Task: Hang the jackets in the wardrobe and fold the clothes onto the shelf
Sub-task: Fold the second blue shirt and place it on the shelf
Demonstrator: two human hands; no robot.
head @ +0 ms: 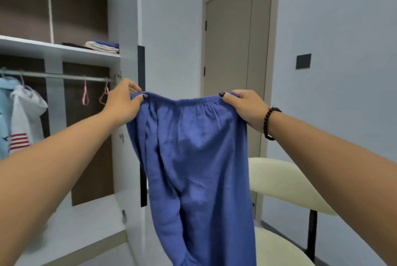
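The blue trousers [193, 158] are held up by the waistband, pinched at one end by the left hand [123, 102] and at the other by the right hand [245, 107], hanging below both.

Pale blue-grey walls [171, 18] enclose the room under even, soft light. A tall taupe door [227, 40] stands shut in its frame, with 1 dark switch plate [303, 61] on the wall to its right. A cream chair [285, 184] on black legs stands just below.
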